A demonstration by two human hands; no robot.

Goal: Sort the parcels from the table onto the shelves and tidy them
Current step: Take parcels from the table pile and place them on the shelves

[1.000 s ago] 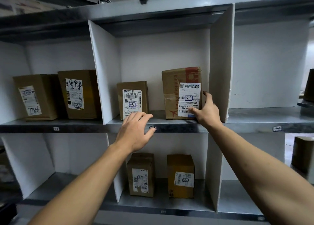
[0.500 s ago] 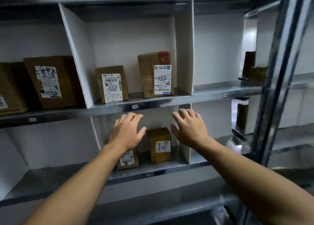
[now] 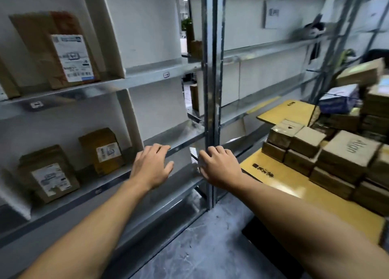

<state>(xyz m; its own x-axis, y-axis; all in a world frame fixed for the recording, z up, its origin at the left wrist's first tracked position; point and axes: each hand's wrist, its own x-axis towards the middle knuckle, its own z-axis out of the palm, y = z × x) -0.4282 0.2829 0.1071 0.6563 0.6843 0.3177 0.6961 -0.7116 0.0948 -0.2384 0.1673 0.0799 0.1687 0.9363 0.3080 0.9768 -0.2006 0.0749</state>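
— So where are the hands?

— Both out in front, palms down, holding nothing. The left hand (image 3: 152,166) has its fingers loosely spread in front of the lower shelf (image 3: 117,178); the right hand (image 3: 219,169) is open too, fingers slightly curled, in front of the grey upright post (image 3: 210,89).

— And the parcels?

— Three stand on the shelves at left: a tall brown box (image 3: 56,49) with a white label on the upper shelf (image 3: 147,78), then a yellowish box (image 3: 102,150) and a brown box (image 3: 49,173) to its left on the lower shelf, apart from each other. White dividers close off that bay on its right side.

— And the rest?

— Stacked at right on the yellow table (image 3: 284,186), a pile of cardboard parcels (image 3: 336,152), blurred. Neither hand touches any of them.
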